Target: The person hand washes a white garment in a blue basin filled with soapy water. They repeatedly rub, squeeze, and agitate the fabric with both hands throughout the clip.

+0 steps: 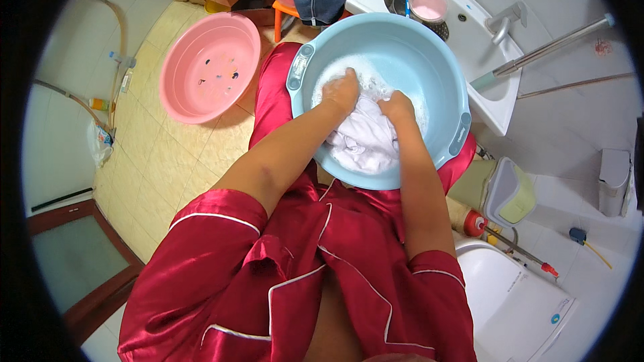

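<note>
A light blue plastic basin with soapy water rests across my lap in front of me. In its near part lies a wet white cloth, bunched up among white suds. My left hand grips the cloth's upper left side, its fingers curled and partly in foam. At the upper right side of the same cloth is my right hand, with its fingers closed on the fabric. The lower part of the cloth spreads between my forearms, against the basin's near wall.
A pink plastic basin stands on the tiled floor at the left. Dark clothes lie on an orange stool beyond. A white sink with a faucet is at the upper right, above a lidded bin and toilet.
</note>
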The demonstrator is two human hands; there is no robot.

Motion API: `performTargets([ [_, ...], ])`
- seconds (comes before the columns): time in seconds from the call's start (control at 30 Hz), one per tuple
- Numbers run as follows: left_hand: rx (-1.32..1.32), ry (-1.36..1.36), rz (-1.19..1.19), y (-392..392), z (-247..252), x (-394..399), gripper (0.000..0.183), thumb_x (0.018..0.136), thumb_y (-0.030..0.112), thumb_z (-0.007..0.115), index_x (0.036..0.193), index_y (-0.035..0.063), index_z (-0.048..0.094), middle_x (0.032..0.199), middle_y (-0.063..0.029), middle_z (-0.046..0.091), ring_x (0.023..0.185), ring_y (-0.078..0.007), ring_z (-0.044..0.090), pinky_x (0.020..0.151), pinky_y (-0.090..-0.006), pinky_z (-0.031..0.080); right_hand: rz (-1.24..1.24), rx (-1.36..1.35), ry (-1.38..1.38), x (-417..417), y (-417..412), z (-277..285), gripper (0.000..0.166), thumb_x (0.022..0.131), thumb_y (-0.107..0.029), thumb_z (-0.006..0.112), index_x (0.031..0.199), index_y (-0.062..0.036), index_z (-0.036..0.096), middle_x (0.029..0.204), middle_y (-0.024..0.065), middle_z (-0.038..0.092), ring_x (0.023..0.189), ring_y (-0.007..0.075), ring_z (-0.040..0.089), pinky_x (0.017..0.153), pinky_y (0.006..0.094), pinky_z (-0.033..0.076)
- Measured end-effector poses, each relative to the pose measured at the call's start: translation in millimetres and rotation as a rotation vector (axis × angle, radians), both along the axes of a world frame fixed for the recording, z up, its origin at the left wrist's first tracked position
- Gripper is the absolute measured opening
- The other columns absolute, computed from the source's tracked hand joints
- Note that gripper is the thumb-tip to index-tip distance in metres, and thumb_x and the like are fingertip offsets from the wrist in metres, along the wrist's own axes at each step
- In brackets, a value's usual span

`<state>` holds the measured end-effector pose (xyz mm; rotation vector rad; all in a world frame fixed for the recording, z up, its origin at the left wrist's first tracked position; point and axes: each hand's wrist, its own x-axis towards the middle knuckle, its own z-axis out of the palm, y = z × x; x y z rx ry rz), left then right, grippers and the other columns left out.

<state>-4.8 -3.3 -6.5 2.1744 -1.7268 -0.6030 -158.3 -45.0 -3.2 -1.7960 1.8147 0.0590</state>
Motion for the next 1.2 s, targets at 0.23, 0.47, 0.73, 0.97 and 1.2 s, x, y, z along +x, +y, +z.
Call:
performTargets([
  [0.23, -0.097, 0.459, 0.342, -12.1, 2.6, -5.7, 0.025, 0.086, 0.022, 0.051, 0.09, -0.0028, 0.054, 0.088, -0.0234, 0.063, 0.087, -0.0364, 0.063, 0.075, -0.045, 0.048, -0.11, -0.238, -0.39, -1.2, -6.5, -2.5, 0.034, 0.078, -0.03, 0.063, 0.092, 0.0002, 0.062, 0.087, 0.0208, 0.065, 0.084, 0.0336, 0.063, 0.075, 0.0387, 0.048],
  [0.47, 0.06, 1.186, 0.616, -26.4, -20.4, 0.0, 0.032, 0.086, 0.025, 0.054, 0.082, -0.0056, 0.06, 0.081, -0.0181, 0.063, 0.071, -0.0254, 0.061, 0.06, -0.0392, 0.047, -0.063, -0.483, -0.435, 77.6, 45.6, 50.8, 0.021, 0.087, -0.028, 0.051, 0.092, -0.0078, 0.055, 0.075, 0.0169, 0.063, 0.071, 0.0357, 0.061, 0.067, 0.0437, 0.047],
  [0.73, 0.024, 1.471, 0.462, -14.0, -51.3, 2.9, 0.02, 0.084, 0.013, 0.053, 0.09, -0.0048, 0.059, 0.087, -0.0134, 0.061, 0.068, -0.0196, 0.057, 0.057, -0.038, 0.044, -0.022, -0.42, -0.377, 90.8, 37.0, 58.0, 0.022, 0.089, -0.025, 0.047, 0.1, -0.0075, 0.055, 0.081, 0.0217, 0.064, 0.078, 0.0384, 0.062, 0.07, 0.0451, 0.046],
  [0.97, 0.016, 1.53, 0.615, -7.0, -29.7, -20.1, 0.017, 0.084, 0.01, 0.053, 0.092, -0.0044, 0.054, 0.087, -0.0129, 0.059, 0.069, -0.0216, 0.06, 0.051, -0.0384, 0.046, -0.114, -0.471, -0.446, 69.4, 19.8, 35.9, 0.021, 0.089, -0.024, 0.049, 0.101, -0.0087, 0.056, 0.08, 0.0221, 0.063, 0.075, 0.0385, 0.062, 0.067, 0.0429, 0.047],
  [1.2, 0.23, 1.383, 0.598, 9.2, 22.8, -23.1, 0.023, 0.085, 0.014, 0.054, 0.088, -0.0088, 0.054, 0.085, -0.0179, 0.06, 0.068, -0.0255, 0.062, 0.052, -0.0408, 0.049, -0.108, -0.467, -0.405, 57.7, 12.4, 31.0, 0.018, 0.088, -0.023, 0.045, 0.099, -0.0116, 0.054, 0.083, 0.0237, 0.063, 0.079, 0.0421, 0.061, 0.071, 0.0479, 0.047],
])
